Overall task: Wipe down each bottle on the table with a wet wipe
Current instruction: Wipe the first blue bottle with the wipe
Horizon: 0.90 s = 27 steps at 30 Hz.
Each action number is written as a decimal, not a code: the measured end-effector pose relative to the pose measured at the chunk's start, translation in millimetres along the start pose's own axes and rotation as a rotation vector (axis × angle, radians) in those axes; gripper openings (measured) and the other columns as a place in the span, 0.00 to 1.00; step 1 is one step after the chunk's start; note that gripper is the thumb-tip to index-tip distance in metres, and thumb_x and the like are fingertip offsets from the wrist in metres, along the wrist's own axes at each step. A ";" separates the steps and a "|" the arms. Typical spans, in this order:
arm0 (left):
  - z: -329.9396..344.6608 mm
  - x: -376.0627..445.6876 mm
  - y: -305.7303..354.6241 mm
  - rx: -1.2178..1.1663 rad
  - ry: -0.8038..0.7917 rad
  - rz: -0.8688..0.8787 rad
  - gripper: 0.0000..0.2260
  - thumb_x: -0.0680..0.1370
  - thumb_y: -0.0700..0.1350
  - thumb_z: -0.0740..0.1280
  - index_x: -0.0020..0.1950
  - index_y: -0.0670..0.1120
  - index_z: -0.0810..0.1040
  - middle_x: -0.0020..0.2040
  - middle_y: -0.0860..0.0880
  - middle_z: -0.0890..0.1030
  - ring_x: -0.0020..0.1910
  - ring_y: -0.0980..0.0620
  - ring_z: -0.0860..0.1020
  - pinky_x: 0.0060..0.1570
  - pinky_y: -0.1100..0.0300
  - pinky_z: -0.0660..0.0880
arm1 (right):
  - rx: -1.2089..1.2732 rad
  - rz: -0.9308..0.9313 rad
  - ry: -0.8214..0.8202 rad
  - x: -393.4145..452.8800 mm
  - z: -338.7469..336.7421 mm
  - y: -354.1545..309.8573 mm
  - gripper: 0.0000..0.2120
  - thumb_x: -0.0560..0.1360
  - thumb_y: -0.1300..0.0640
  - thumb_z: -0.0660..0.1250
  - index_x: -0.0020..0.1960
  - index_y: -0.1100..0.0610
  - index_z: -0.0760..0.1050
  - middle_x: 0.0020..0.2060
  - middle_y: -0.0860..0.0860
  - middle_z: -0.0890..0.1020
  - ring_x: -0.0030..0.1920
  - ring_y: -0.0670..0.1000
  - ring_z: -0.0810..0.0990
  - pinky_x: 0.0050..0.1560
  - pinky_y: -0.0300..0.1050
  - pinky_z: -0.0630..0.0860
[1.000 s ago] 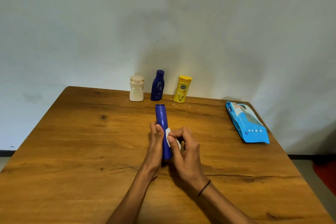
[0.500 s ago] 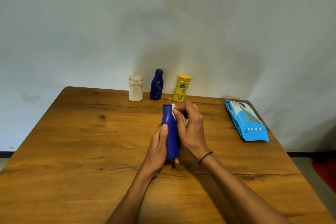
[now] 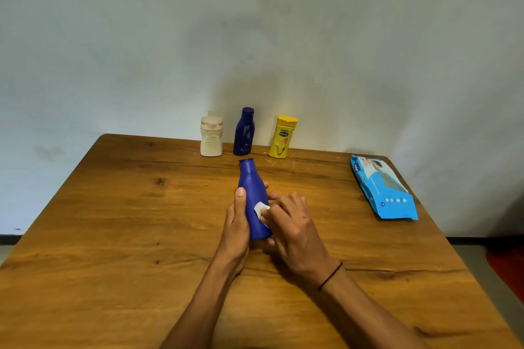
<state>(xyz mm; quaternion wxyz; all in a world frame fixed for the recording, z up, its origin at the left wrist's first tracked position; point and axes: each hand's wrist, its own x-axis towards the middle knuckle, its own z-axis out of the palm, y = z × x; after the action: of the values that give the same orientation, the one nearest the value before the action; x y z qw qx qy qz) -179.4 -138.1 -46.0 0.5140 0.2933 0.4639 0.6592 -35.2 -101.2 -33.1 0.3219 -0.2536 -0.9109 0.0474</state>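
Above wooden table [image 3: 119, 235] — left hand [image 3: 235, 231] grips smooth blue bottle [image 3: 253, 201]; right hand [image 3: 295, 228] apparently pinches white wipe [image 3: 260, 210].

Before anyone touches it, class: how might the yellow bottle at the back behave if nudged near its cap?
The yellow bottle stands upright, tall and narrow, so it would probably tip. It looks like smooth plastic: likely light and unlikely to break.

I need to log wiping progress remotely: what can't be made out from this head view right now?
- Blue bottle: its underside and base are hidden by the left hand and right hand.
- Wet wipe: mostly covered by the right fingers; only a white corner shows.
- Labels on the cream bottle, dark blue bottle and yellow bottle: too small to read.
- Wipe pack: whether its flap is open cannot be told.
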 end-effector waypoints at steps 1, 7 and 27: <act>0.8 0.0 0.7 -0.031 0.007 -0.014 0.25 0.82 0.68 0.57 0.66 0.57 0.84 0.59 0.44 0.87 0.55 0.47 0.86 0.52 0.55 0.84 | -0.015 -0.007 0.004 3.0 -0.7 0.0 0.07 0.79 0.55 0.68 0.54 0.56 0.74 0.54 0.52 0.76 0.53 0.54 0.73 0.51 0.53 0.71; 5.7 -5.6 4.6 -0.134 -0.043 -0.040 0.25 0.80 0.69 0.58 0.66 0.57 0.83 0.58 0.42 0.87 0.53 0.43 0.87 0.38 0.50 0.86 | 0.281 0.370 0.241 26.5 2.8 -7.4 0.04 0.85 0.54 0.64 0.51 0.49 0.73 0.46 0.40 0.75 0.48 0.48 0.76 0.47 0.46 0.75; 0.2 -3.7 6.4 -0.260 -0.080 0.106 0.23 0.86 0.56 0.59 0.77 0.44 0.72 0.71 0.43 0.80 0.67 0.38 0.82 0.36 0.53 0.86 | 1.350 0.942 -0.072 1.4 -6.5 -20.5 0.06 0.83 0.58 0.70 0.54 0.61 0.83 0.43 0.62 0.83 0.41 0.55 0.82 0.38 0.50 0.80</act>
<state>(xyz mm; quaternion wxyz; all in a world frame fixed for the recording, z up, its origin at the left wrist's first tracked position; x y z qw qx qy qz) -180.7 -141.8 -39.7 0.5302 0.2746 0.3376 0.7277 -41.0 -118.7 -22.2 0.3220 -0.3595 -0.4941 0.7231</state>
